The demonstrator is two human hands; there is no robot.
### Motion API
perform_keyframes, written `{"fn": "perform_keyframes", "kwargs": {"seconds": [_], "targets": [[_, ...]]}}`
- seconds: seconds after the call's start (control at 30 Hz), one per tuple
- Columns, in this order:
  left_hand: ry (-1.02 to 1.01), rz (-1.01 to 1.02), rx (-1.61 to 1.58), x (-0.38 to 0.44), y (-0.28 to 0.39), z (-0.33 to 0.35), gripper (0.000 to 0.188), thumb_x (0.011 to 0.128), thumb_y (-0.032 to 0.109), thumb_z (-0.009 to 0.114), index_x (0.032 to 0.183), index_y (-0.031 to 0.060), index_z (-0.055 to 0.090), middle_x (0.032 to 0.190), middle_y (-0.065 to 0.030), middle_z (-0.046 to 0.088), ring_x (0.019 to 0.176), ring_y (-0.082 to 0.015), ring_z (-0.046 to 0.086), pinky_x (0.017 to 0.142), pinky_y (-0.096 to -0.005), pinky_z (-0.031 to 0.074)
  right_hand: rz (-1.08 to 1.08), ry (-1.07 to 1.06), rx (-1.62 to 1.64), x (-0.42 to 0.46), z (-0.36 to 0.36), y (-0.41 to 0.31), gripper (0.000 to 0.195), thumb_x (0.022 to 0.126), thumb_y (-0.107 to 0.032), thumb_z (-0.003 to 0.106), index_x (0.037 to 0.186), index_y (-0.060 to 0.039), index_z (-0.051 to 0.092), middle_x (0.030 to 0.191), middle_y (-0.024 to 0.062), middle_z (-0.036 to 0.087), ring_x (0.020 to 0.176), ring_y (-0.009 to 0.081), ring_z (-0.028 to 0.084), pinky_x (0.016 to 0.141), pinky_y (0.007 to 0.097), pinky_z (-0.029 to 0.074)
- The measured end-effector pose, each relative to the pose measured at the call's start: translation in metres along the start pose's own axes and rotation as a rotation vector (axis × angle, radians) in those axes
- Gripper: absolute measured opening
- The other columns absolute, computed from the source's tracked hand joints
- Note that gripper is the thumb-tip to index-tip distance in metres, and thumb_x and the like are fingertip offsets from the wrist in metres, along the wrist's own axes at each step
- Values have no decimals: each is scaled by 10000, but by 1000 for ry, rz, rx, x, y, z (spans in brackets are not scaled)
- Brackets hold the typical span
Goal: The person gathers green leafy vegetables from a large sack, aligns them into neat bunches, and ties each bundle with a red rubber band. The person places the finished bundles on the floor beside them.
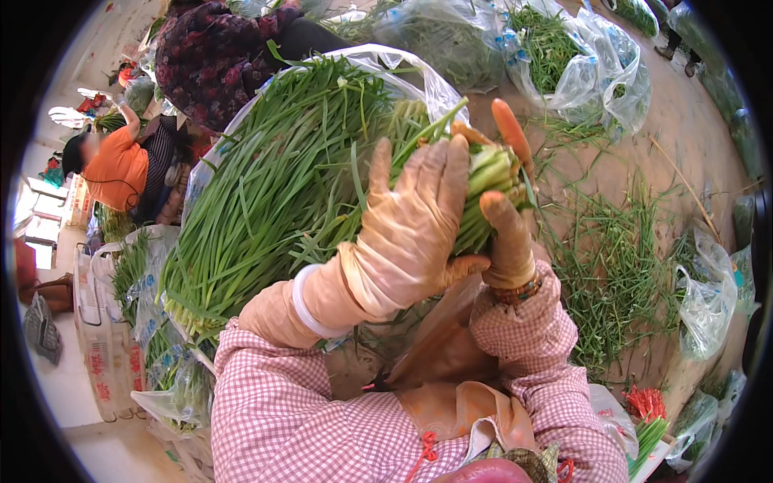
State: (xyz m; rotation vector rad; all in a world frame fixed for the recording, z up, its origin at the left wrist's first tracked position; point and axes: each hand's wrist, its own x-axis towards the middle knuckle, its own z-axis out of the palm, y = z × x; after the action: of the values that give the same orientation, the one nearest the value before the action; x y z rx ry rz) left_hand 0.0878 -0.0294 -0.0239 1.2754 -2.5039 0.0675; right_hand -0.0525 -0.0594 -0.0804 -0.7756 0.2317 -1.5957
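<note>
Both hands wear thin, stained gloves. My left hand (416, 217), with a white bangle at its wrist, lies over a bunch of green leafy stalks, likely garlic chives (480, 223), its fingers long and nearly straight. From the other side my right hand (510, 241) clasps the bunch near its pale cut ends; orange covers show on its fingers. The bunch's leafy part is mostly hidden behind my left hand. Beneath and to the left, a large heap of the same greens (266, 181) fills an open clear plastic bag (444, 87).
Loose green trimmings (622, 271) litter the floor at right. More plastic bags of greens (543, 54) stand at the top. A person in orange (118, 169) sits at left; another in dark floral clothes (205, 66) is close by. Red ties (646, 404) lie at lower right.
</note>
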Motion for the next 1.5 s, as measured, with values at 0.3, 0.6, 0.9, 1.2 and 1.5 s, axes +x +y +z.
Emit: {"fn": "perform_keyframes", "kwargs": {"seconds": [0.3,0.6,0.9,1.2,1.5], "targets": [[-29,32,-37,-9,18,11,1190,694,423,836,1537,-126,199,1473,-318,400,1366,-446,435,1180,-541,286,2,133,-48,-21,1,-4,556,812,-82,801,1310,-22,563,1285,146,630,1227,270,609,1078,410,481],[156,-212,-892,57,-89,-1,379,1029,234,552,1320,-2,611,1243,-145,678,1182,-230,614,1051,-339,455,27,187,30,-22,-9,4,390,838,-67,743,1192,-55,579,1152,105,644,1084,253,660,981,423,548],[-237,-297,-869,47,-56,32,276,1039,222,572,1144,10,715,959,-72,750,873,-152,685,860,-330,531,53,451,20,-20,-10,6,346,868,-77,735,1191,-50,613,1119,108,673,1015,228,661,931,377,551],[126,-117,-276,6,-14,31,301,971,188,559,1234,74,647,901,-137,704,877,-381,663,938,-544,447,22,137,-94,-23,-9,-5,465,833,-26,764,1265,-20,593,1236,144,671,1173,239,632,1063,377,477],[-265,88,-988,54,-99,31,400,1038,232,500,1381,50,596,1390,-110,616,1352,-231,512,1127,-359,405,-12,136,-44,-22,9,-12,274,836,-50,728,1078,-34,602,1044,101,667,969,260,686,932,406,549]]}}
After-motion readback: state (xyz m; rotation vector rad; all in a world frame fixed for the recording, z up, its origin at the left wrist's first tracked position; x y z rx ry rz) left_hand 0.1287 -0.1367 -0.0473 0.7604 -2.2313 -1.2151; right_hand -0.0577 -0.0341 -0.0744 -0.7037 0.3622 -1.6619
